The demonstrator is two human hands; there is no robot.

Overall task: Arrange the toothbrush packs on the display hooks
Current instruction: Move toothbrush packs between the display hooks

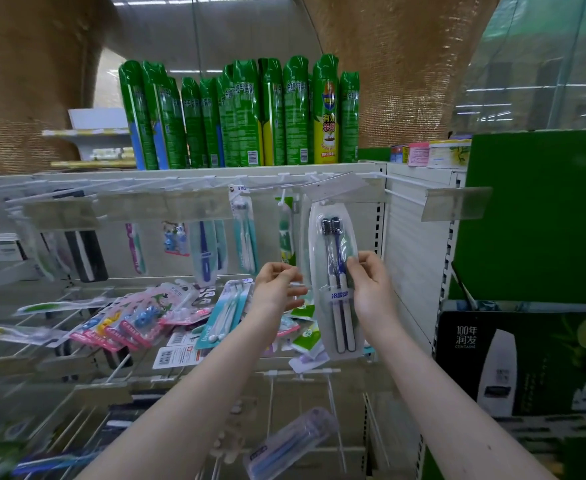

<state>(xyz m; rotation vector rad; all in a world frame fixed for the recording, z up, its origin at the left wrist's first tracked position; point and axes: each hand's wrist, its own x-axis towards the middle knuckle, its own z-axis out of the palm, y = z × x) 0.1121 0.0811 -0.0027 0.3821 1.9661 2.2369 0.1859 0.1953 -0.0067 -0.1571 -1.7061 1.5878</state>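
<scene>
A long clear pack with two dark blue toothbrushes (336, 282) hangs upright, its top at a white display hook (322, 199) on the upper rail. My right hand (371, 289) pinches the pack's right edge at mid height. My left hand (277, 285) pinches its left edge at the same height. Other toothbrush packs (244, 233) hang from hooks to the left. Several loose packs (167, 320) lie in a heap on the wire hooks below.
Green spray cans (250, 116) stand on the top shelf. A bare hook with a clear label holder (457, 202) sticks out at the right. Green and black boxes (526, 362) stand at the far right. More packs hang on lower hooks (291, 441).
</scene>
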